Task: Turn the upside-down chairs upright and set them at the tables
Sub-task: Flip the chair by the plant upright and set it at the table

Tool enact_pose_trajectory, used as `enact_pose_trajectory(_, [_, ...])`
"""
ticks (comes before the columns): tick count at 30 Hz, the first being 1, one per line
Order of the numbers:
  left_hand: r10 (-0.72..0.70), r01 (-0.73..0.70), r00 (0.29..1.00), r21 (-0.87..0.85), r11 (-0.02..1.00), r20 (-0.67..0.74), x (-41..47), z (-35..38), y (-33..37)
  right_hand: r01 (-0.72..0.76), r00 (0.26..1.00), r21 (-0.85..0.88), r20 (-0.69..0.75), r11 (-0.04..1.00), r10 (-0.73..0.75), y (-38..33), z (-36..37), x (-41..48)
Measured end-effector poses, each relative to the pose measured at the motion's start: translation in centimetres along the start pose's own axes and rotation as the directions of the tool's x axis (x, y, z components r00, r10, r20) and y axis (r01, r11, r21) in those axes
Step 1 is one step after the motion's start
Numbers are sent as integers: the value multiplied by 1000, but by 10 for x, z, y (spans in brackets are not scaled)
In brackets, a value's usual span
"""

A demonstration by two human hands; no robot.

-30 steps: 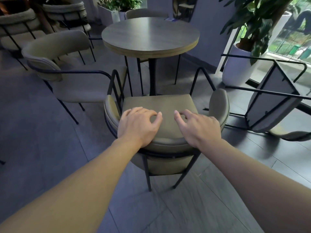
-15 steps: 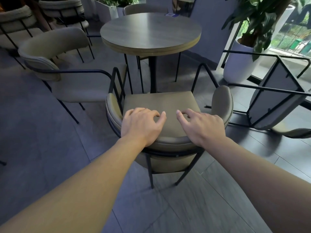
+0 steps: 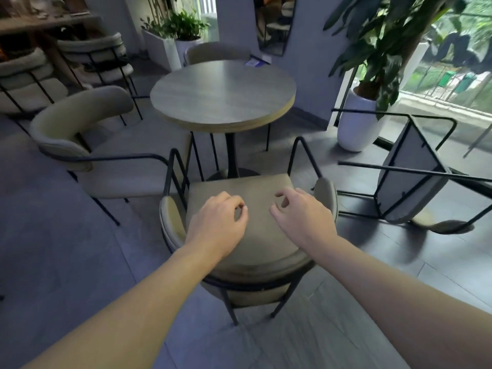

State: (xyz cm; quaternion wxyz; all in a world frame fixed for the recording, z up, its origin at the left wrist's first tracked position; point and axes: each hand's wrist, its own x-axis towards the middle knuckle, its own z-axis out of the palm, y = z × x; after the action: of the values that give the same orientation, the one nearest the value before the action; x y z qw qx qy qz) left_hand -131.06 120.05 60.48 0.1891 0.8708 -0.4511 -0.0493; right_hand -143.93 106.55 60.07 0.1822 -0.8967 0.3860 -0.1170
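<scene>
An olive upholstered chair with a black metal frame stands upright in front of me, facing the round wooden table. My left hand and my right hand hover just above its curved backrest, fingers loosely curled and holding nothing. To the right, another chair lies overturned on the floor, its grey underside and black legs pointing toward me.
A second upright chair stands left of the table and a third behind it. A white pot with a large plant sits by the window at right. More chairs are at the back left.
Both hands have lifted off the backrest they were resting on, and the fingers have curled. The view has tilted up, showing more of the room.
</scene>
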Motion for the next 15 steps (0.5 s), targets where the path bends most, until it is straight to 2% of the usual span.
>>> enact_pose_trajectory(7, [191,-191,982,41,981,0,88,-145,81,26,987,69,-160,997,-15,-47,-150,47])
enact_pose_trajectory(11, [259,-259,966,3,966,20,111,-208,137,-63,982,48,-175,997,70,-44,-242,36])
enact_pose_trajectory(15, [356,-353,934,-63,934,41,118,-231,210,-172,951,84,-244,981,188,-15,-325,9])
